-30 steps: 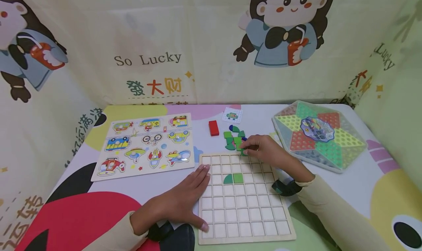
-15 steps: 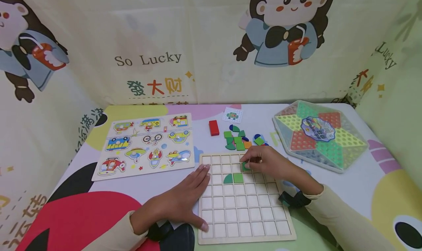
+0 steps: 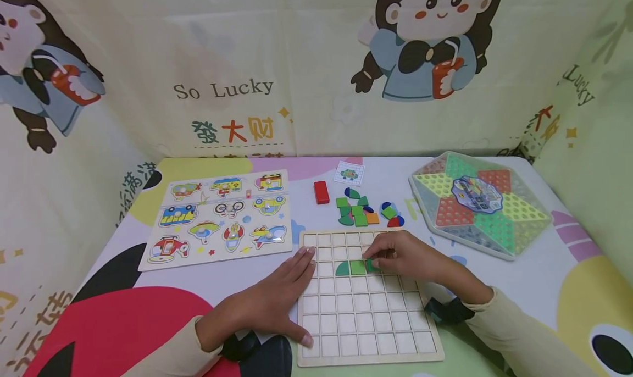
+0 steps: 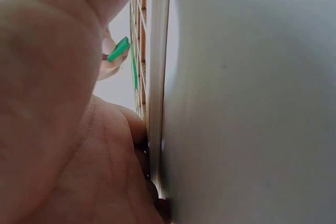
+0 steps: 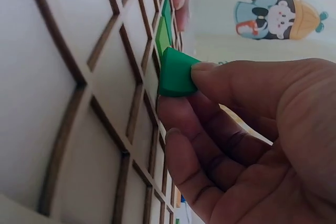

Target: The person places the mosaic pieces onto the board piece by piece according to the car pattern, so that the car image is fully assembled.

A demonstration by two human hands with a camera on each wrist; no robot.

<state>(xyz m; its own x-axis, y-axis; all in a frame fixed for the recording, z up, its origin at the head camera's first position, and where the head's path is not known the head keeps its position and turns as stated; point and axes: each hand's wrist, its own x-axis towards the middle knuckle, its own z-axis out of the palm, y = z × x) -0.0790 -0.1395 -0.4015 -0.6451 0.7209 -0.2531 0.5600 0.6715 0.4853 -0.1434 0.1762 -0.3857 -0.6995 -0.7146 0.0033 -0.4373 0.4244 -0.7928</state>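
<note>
My right hand (image 3: pixel 412 259) pinches a dark green quarter-circle tile (image 5: pixel 177 74) between thumb and fingertips, at the wooden grid board (image 3: pixel 373 361). The tile is beside a light green square tile (image 3: pixel 357 267) lying in a cell; left of that square lies another dark green quarter-circle (image 3: pixel 342 269). In the right wrist view, the pinched tile is tilted at the grid's surface; whether it touches the cell floor I cannot tell. My left hand (image 3: pixel 274 294) rests along the board's left edge, fingers extended and thumb spread near the lower corner.
Behind the board lie several loose green, blue, orange and red tiles (image 3: pixel 361 220). A red block (image 3: pixel 321 192) and a small pattern card (image 3: pixel 349 173) are farther back. A vehicle puzzle board (image 3: pixel 215 220) lies left, a hexagonal Chinese checkers board (image 3: pixel 479 201) right.
My right hand has carried the green quarter-circle tile from the loose pile toward me, over the board, to the cell right of the light green square. The left hand has stayed put.
</note>
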